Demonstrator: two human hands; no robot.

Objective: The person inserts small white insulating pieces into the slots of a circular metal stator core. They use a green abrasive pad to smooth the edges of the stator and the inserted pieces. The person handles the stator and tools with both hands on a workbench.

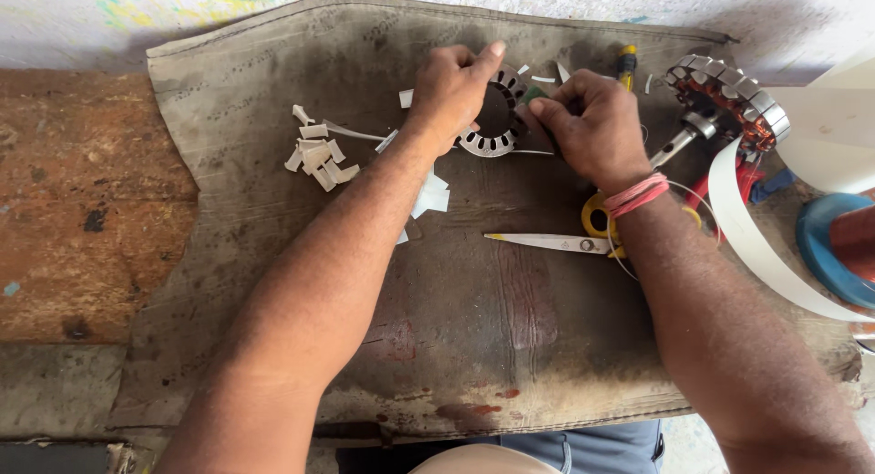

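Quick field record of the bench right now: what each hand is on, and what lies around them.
left hand: grip on the metal stator ring, holding its rim
right hand: fingertips pinched at the ring's right edge, on something small and green
surface: worn grey mat
left of ring: pile of folded white paper pieces
near right wrist: scissors, yellow handles
far right: copper-wound stator, white strip

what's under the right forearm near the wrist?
The yellow scissor handles lie partly under the right wrist, with the blades sticking out left across the grey mat. The far handle loop is mostly covered, so its shape cannot be seen.
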